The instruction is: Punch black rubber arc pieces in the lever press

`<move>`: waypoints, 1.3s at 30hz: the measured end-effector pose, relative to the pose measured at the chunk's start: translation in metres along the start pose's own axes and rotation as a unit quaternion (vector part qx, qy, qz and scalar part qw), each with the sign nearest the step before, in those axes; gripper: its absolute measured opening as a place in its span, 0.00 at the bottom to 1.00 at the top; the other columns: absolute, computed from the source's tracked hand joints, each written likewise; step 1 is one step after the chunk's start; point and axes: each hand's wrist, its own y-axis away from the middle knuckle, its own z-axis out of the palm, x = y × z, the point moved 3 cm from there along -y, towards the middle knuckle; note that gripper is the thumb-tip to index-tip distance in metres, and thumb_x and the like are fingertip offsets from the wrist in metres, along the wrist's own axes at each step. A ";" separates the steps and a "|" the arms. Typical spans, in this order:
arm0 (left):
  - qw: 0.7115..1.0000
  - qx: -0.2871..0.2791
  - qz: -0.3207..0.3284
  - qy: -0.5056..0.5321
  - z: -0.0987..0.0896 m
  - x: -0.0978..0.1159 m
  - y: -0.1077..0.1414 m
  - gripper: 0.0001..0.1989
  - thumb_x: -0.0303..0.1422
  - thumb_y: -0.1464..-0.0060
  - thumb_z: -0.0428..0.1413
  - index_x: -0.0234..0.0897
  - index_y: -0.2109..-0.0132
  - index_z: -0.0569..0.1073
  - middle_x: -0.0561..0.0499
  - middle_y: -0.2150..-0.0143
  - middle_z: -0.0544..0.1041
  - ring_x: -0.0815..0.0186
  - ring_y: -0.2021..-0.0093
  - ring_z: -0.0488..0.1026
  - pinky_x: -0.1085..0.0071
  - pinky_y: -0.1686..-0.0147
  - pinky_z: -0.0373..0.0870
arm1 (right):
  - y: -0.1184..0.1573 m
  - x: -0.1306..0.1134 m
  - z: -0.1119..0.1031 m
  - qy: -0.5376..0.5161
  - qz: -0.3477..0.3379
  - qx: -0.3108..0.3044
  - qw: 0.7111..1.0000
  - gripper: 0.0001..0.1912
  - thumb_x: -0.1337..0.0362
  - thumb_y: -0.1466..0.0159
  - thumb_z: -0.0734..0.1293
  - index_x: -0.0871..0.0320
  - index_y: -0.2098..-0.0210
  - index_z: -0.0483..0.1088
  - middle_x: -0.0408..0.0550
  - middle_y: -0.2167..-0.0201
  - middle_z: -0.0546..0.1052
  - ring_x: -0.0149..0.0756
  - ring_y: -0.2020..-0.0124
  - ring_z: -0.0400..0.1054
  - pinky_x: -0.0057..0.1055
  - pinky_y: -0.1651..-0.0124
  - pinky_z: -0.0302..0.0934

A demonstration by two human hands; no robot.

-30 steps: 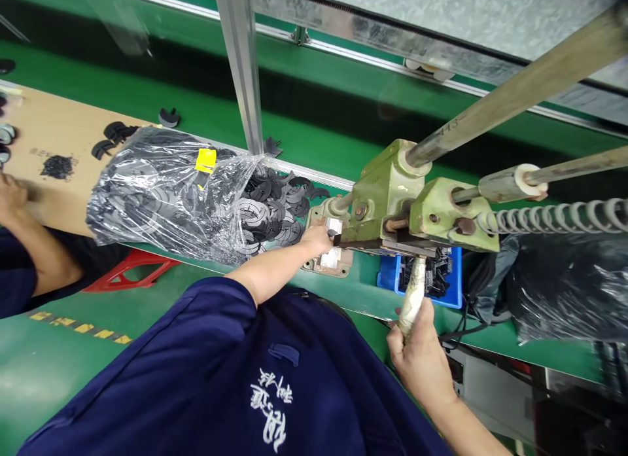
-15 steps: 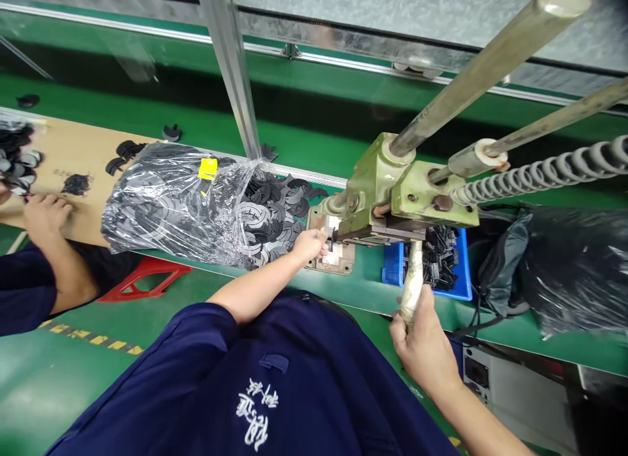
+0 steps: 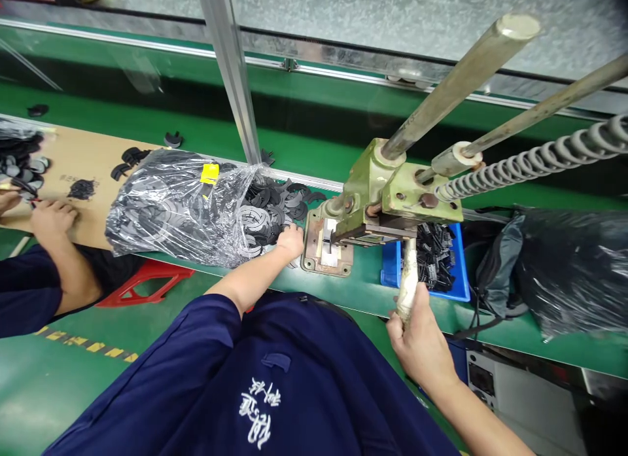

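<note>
Withdrawing my left hand (image 3: 290, 241) from the die plate (image 3: 326, 263) of the green hand press (image 3: 392, 197): a moment earlier it sat at the die, and now it lies just beside the heap of black rubber parts (image 3: 267, 210). Its fingers (image 3: 297, 232) are curled; whether they pinch a part, I cannot tell. My right hand (image 3: 420, 348) stays low, fingers (image 3: 409, 315) wrapped around the white-taped lever handle (image 3: 408, 279), whose long axis stands nearly upright, top leaning slightly right, under the press head, beside the blue bin (image 3: 392, 266).
</note>
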 end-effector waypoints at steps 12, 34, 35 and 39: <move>0.983 0.007 -0.080 0.167 -0.019 -0.033 -0.006 0.10 0.29 0.45 0.55 0.32 0.56 0.74 0.38 0.58 0.77 0.57 0.53 0.75 0.68 0.52 0.68 | 0.001 0.000 0.000 0.013 0.009 -0.003 1.000 0.42 0.60 0.37 0.56 0.62 0.31 0.30 0.66 0.42 0.66 0.54 0.49 0.69 0.45 0.58 0.69; 0.865 -0.117 -0.107 0.477 0.010 0.024 -0.043 0.14 0.35 0.59 0.68 0.34 0.65 0.78 0.54 0.75 0.74 0.72 0.76 0.70 0.78 0.75 0.70 | 0.001 -0.002 -0.006 -0.005 0.045 -0.021 0.999 0.40 0.59 0.37 0.57 0.62 0.31 0.35 0.63 0.46 0.70 0.52 0.52 0.71 0.42 0.60 0.69; 0.873 -0.120 -0.104 0.462 0.008 0.024 -0.044 0.13 0.34 0.59 0.68 0.34 0.65 0.78 0.54 0.74 0.74 0.72 0.76 0.70 0.78 0.75 0.70 | 0.001 -0.002 -0.006 -0.007 0.046 -0.024 0.999 0.40 0.60 0.38 0.57 0.62 0.31 0.35 0.63 0.46 0.70 0.52 0.51 0.71 0.42 0.59 0.69; 0.896 -0.125 -0.081 0.417 0.005 0.025 -0.049 0.10 0.32 0.55 0.65 0.35 0.63 0.79 0.53 0.72 0.76 0.72 0.77 0.70 0.77 0.75 0.70 | 0.003 0.000 -0.004 -0.003 0.033 -0.022 0.999 0.41 0.61 0.37 0.57 0.61 0.31 0.33 0.63 0.47 0.70 0.52 0.50 0.70 0.44 0.56 0.69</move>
